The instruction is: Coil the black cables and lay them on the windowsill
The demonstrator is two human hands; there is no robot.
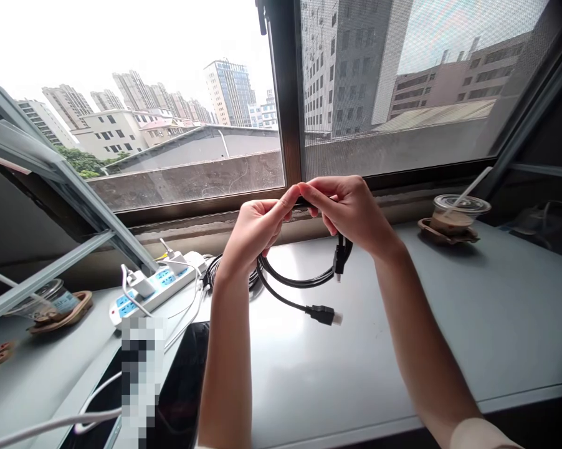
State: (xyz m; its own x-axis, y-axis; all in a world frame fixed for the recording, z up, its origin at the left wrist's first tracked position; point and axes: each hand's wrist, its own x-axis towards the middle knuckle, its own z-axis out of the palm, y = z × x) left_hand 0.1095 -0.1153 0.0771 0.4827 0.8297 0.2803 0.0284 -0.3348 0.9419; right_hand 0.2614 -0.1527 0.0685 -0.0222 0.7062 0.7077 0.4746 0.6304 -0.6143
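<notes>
A black HDMI cable (pixel 294 284) hangs in a loose coil above the white table. My left hand (pixel 262 231) and my right hand (pixel 344 206) pinch the top of the coil, thumbs and fingertips meeting in the middle. One plug (pixel 325 315) with a pale cap dangles below the coil toward the table. The second plug (pixel 339 262) points down beneath my right hand. The fingers cover the part of the cable between them.
A white power strip (pixel 159 287) with chargers and a bundle of black cable (pixel 213 271) lie left. Dark flat devices (pixel 180 393) are at the lower left. Cups stand in cardboard holders at right (pixel 449 232) and left (pixel 61 312). A window frame (pixel 289 93) rises behind.
</notes>
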